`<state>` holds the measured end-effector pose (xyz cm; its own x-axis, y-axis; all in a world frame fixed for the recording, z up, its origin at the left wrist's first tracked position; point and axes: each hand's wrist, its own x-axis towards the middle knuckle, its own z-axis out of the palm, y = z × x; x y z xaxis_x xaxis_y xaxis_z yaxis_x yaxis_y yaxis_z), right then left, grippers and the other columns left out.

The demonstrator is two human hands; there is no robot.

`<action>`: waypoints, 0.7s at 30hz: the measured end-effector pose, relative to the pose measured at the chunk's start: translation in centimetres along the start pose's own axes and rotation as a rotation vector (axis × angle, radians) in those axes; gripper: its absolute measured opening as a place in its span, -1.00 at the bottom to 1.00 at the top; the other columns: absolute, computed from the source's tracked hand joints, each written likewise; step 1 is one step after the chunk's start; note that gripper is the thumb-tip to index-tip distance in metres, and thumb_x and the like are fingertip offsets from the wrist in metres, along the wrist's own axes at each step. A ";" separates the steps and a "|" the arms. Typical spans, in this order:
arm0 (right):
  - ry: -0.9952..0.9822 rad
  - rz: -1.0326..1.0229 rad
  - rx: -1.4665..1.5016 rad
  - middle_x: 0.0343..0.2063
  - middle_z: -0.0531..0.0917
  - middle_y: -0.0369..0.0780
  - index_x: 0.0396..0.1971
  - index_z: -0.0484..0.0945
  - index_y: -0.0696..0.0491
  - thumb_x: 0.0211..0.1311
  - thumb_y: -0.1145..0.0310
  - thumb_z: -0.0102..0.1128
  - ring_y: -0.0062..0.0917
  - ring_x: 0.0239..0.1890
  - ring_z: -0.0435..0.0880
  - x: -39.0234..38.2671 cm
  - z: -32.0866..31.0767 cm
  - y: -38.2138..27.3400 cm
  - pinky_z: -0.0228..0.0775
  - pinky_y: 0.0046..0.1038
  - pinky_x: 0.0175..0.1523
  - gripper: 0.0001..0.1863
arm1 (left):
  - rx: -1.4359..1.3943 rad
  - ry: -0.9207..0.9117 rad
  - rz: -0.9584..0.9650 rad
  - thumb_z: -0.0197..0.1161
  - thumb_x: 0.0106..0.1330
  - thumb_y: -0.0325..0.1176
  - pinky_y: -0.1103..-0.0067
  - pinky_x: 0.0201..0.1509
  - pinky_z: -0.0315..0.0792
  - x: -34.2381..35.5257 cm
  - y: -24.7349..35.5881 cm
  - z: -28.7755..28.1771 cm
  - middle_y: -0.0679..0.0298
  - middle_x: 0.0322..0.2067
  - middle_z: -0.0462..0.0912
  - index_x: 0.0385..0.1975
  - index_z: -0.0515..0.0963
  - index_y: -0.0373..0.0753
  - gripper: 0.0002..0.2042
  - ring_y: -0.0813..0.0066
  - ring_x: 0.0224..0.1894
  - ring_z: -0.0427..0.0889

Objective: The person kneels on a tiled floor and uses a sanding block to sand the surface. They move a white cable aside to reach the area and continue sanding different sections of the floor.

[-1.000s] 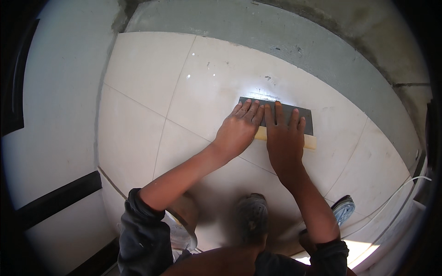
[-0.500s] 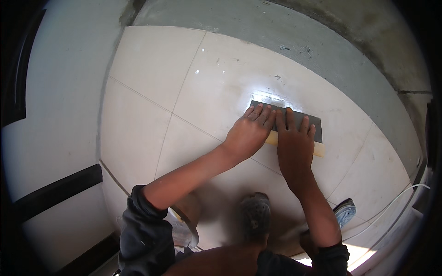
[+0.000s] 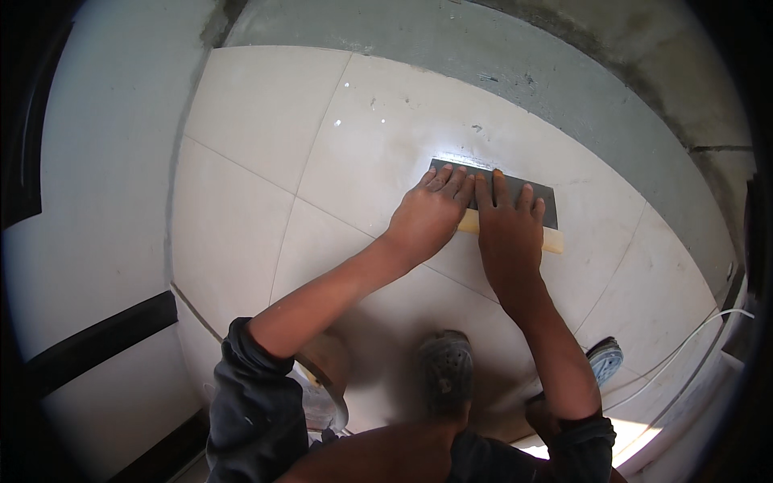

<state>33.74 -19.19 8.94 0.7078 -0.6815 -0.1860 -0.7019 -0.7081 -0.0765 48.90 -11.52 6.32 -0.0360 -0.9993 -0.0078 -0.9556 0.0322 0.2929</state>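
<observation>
A wide putty knife with a dark flat blade [image 3: 515, 190] and a pale wooden handle [image 3: 551, 241] lies against the cream tiled floor [image 3: 250, 161]. My left hand [image 3: 427, 213] holds its left half, fingertips spread over the blade. Close beside it, my right hand [image 3: 511, 233] grips the middle and right part, fingers stretched along the blade. Both thumbs are hidden. A bright patch of reflected light shows on the tile just beyond the blade's far edge.
A grey cement strip [image 3: 403, 32] borders the tiles on the far side. White specks and dark scuffs mark the tiles. Near my left elbow stands a bucket-like container [image 3: 326, 366]. My shoe [image 3: 447, 366] is below; a white cable [image 3: 676, 354] runs along the right.
Both hands and the putty knife have slid a little farther away from me across the tiles. The whole view has shifted slightly.
</observation>
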 end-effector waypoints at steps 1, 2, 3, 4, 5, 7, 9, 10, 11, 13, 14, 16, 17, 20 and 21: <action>0.000 0.004 0.007 0.43 0.55 -0.13 0.43 0.49 -0.05 0.36 0.47 0.30 0.12 0.36 0.56 -0.1 -0.2 -0.2 0.36 0.13 0.45 -0.38 | 0.018 0.011 -0.003 0.53 0.06 -0.56 0.21 0.41 0.57 -0.2 0.0 0.2 -0.03 0.29 0.62 0.30 0.49 -0.37 -0.30 -0.06 0.41 0.54; -0.010 0.011 0.009 0.43 0.55 -0.13 0.43 0.49 -0.05 0.36 0.47 0.30 0.12 0.36 0.57 -0.8 -0.2 -0.3 0.35 0.13 0.45 -0.38 | 0.011 0.007 -0.001 0.53 0.05 -0.56 0.21 0.40 0.58 -0.2 0.1 0.3 -0.03 0.29 0.62 0.30 0.49 -0.36 -0.30 -0.06 0.41 0.54; -0.020 0.017 0.012 0.42 0.56 -0.13 0.43 0.49 -0.06 0.36 0.47 0.30 0.12 0.36 0.57 -1.2 -0.1 -0.3 0.35 0.13 0.45 -0.37 | 0.004 0.002 0.000 0.54 0.05 -0.56 0.21 0.40 0.58 -0.3 0.0 0.4 -0.02 0.29 0.61 0.30 0.50 -0.36 -0.30 -0.06 0.40 0.54; -0.008 0.000 0.001 0.42 0.55 -0.13 0.44 0.48 -0.06 0.36 0.46 0.30 0.11 0.36 0.57 -0.9 -0.1 -0.1 0.35 0.13 0.45 -0.37 | -0.002 -0.003 0.000 0.54 0.05 -0.56 0.22 0.39 0.59 -0.3 -0.1 0.4 -0.02 0.29 0.61 0.29 0.50 -0.36 -0.30 -0.06 0.40 0.55; 0.002 -0.013 -0.010 0.43 0.55 -0.14 0.44 0.48 -0.06 0.36 0.46 0.31 0.10 0.36 0.57 -0.5 -0.3 0.1 0.35 0.13 0.46 -0.37 | -0.017 -0.014 -0.005 0.54 0.05 -0.56 0.22 0.38 0.60 -0.1 -0.1 0.1 -0.02 0.28 0.61 0.29 0.50 -0.35 -0.30 -0.06 0.39 0.56; -0.004 -0.007 -0.023 0.42 0.56 -0.14 0.45 0.48 -0.07 0.35 0.45 0.31 0.09 0.37 0.56 -0.7 -0.1 0.2 0.36 0.12 0.46 -0.36 | -0.045 -0.037 -0.015 0.54 0.04 -0.56 0.23 0.36 0.62 0.4 0.1 -0.6 0.00 0.28 0.62 0.28 0.50 -0.35 -0.31 -0.05 0.38 0.58; -0.012 0.017 -0.015 0.42 0.57 -0.14 0.45 0.49 -0.07 0.35 0.45 0.32 0.08 0.38 0.55 -0.7 0.0 -0.5 0.36 0.12 0.45 -0.36 | -0.011 -0.023 -0.009 0.55 0.04 -0.56 0.24 0.32 0.64 -0.3 0.2 -0.3 0.01 0.27 0.63 0.27 0.51 -0.35 -0.32 -0.04 0.36 0.59; 0.015 0.016 -0.022 0.42 0.57 -0.14 0.45 0.48 -0.07 0.35 0.45 0.32 0.08 0.38 0.55 -0.5 0.1 -0.5 0.36 0.12 0.45 -0.36 | 0.006 -0.016 -0.006 0.55 0.04 -0.56 0.25 0.30 0.65 -0.6 0.2 -0.2 0.02 0.27 0.63 0.26 0.51 -0.34 -0.32 -0.04 0.35 0.60; 0.033 0.015 -0.032 0.42 0.57 -0.14 0.45 0.48 -0.07 0.35 0.44 0.31 0.08 0.38 0.55 -0.5 0.3 -0.4 0.37 0.12 0.45 -0.36 | 0.010 0.002 0.010 0.55 0.04 -0.55 0.25 0.30 0.65 -0.2 -0.2 -0.2 0.02 0.27 0.63 0.27 0.51 -0.34 -0.32 -0.03 0.35 0.60; 0.002 0.012 -0.032 0.42 0.56 -0.14 0.46 0.48 -0.08 0.36 0.44 0.31 0.08 0.38 0.56 -1.3 0.4 -0.5 0.37 0.13 0.45 -0.36 | 0.002 0.019 0.036 0.56 0.04 -0.54 0.25 0.30 0.65 0.2 -0.6 -0.3 0.02 0.27 0.63 0.27 0.52 -0.34 -0.32 -0.03 0.34 0.61; -0.014 0.008 -0.025 0.42 0.56 -0.13 0.46 0.48 -0.08 0.36 0.44 0.30 0.08 0.37 0.56 -0.5 -0.3 -0.4 0.38 0.13 0.44 -0.36 | -0.021 -0.037 0.009 0.55 0.06 -0.52 0.25 0.32 0.64 0.5 -0.5 -1.1 0.02 0.28 0.63 0.28 0.52 -0.35 -0.32 -0.03 0.35 0.61; -0.044 0.008 -0.018 0.43 0.55 -0.13 0.46 0.47 -0.08 0.37 0.45 0.29 0.09 0.36 0.57 -0.5 -0.7 -0.4 0.39 0.14 0.44 -0.36 | 0.020 -0.015 0.022 0.54 0.08 -0.51 0.26 0.30 0.65 -0.1 -0.4 -0.2 0.02 0.29 0.62 0.28 0.52 -0.34 -0.33 -0.02 0.35 0.61; -0.050 0.013 -0.019 0.43 0.55 -0.14 0.46 0.47 -0.07 0.37 0.45 0.29 0.09 0.36 0.57 -1.1 -0.5 -0.6 0.39 0.14 0.44 -0.36 | 0.046 0.000 0.031 0.54 0.08 -0.51 0.26 0.28 0.66 -0.1 -0.4 -0.2 0.01 0.29 0.62 0.28 0.52 -0.34 -0.34 -0.02 0.35 0.61; 0.004 0.020 -0.021 0.44 0.54 -0.13 0.46 0.47 -0.07 0.36 0.47 0.29 0.08 0.36 0.56 -0.7 0.1 -0.6 0.38 0.15 0.45 -0.35 | 0.057 -0.017 0.049 0.52 0.11 -0.51 0.26 0.26 0.67 -0.3 -0.5 -0.3 0.02 0.29 0.62 0.29 0.52 -0.34 -0.35 -0.01 0.36 0.60; 0.023 0.022 -0.022 0.44 0.54 -0.13 0.46 0.47 -0.06 0.36 0.48 0.29 0.08 0.37 0.56 -0.7 0.4 -0.7 0.37 0.15 0.46 -0.35 | 0.037 -0.025 0.040 0.51 0.12 -0.52 0.26 0.27 0.66 -0.4 -0.6 -0.2 0.02 0.30 0.62 0.29 0.51 -0.34 -0.35 -0.02 0.36 0.60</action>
<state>33.68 -18.13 8.73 0.6937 -0.7011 -0.1649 -0.7159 -0.6963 -0.0512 49.53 -11.18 6.36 -0.0812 -0.9965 -0.0211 -0.9634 0.0731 0.2580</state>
